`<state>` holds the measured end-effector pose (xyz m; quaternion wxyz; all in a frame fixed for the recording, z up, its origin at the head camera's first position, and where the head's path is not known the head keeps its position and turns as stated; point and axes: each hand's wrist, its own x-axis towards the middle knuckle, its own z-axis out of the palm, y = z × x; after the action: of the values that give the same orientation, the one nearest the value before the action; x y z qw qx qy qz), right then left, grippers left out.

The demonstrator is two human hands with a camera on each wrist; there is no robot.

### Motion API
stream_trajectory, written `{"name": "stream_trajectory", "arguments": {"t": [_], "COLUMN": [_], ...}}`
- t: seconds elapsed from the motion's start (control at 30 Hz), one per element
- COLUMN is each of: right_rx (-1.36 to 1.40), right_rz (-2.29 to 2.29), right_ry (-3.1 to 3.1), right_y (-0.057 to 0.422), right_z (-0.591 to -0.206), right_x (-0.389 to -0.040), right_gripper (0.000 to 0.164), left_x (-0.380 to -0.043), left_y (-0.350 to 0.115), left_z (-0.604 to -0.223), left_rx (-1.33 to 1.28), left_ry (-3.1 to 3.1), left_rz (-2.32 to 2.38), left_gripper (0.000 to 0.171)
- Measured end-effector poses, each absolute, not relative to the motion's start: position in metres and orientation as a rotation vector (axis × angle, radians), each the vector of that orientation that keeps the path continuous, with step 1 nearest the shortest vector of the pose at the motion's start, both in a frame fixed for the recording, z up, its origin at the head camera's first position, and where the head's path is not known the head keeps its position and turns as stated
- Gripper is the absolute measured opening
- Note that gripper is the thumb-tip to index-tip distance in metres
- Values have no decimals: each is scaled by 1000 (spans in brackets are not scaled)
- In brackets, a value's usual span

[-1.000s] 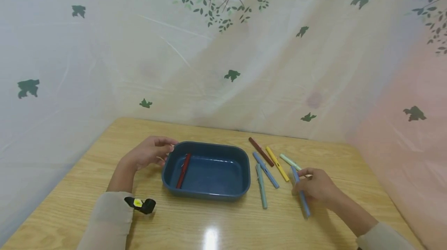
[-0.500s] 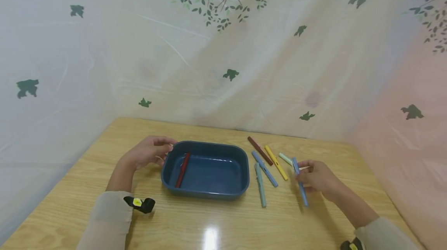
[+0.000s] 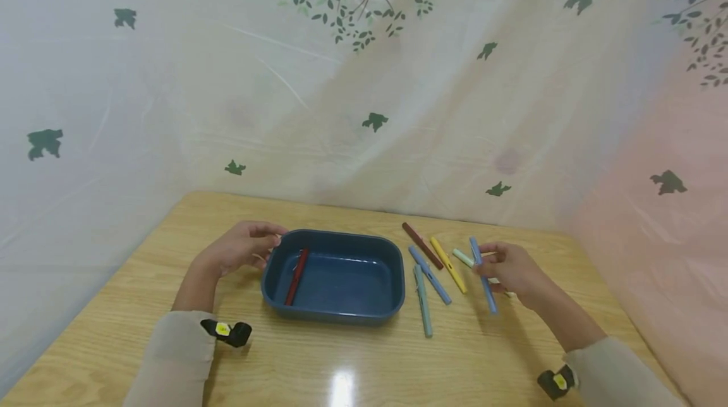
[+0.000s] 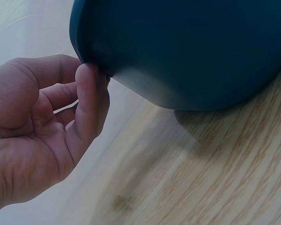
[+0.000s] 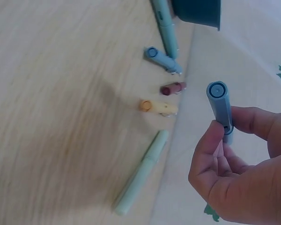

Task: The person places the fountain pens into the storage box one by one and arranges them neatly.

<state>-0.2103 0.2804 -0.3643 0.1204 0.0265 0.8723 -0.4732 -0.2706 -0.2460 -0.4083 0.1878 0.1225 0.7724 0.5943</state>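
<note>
Right hand [image 3: 514,271] and the blue pen [image 3: 486,287] in it have moved up the head frame since a second ago; left hand [image 3: 241,249] and dark blue box [image 3: 335,316] sit in basically the same spots. Pale printed backdrop [image 3: 284,110] fills the upper half. Wood table [image 3: 273,363] spans the lower half. Box is lower middle of frame. Left hand: left of centre, fingers bent, tips holding the box's upper-left rim. Right hand: lower right, thumb and fingers closed to a pinch on the blue pen. Pen crosses at the fingertips, on the hand's left side in frame, tilted, one end above the fingers, other below; looks raised off the table. Loose pens between box and right hand: teal pen [image 3: 423,301] nearest the box, second blue pen [image 3: 430,275], maroon pen [image 3: 422,246] higher up, yellow pen [image 3: 448,266], pale green pen [image 3: 463,258] partly hidden by the right hand and held pen. Dark red pen [image 3: 297,277] lies inside the box, left end.
</note>
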Motion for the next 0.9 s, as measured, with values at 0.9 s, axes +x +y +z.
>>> {"name": "stream_trajectory", "arguments": {"t": [0.9], "right_rx": [-44], "right_rz": [-1530], "right_ry": [2522], "right_y": [216], "right_z": [-348], "right_x": [-242], "right_gripper": [55], "left_x": [-270], "left_y": [-245], "left_z": [-408], "left_rx": [325], "left_ry": [2218], "left_rz": [1642], "left_gripper": [42]}}
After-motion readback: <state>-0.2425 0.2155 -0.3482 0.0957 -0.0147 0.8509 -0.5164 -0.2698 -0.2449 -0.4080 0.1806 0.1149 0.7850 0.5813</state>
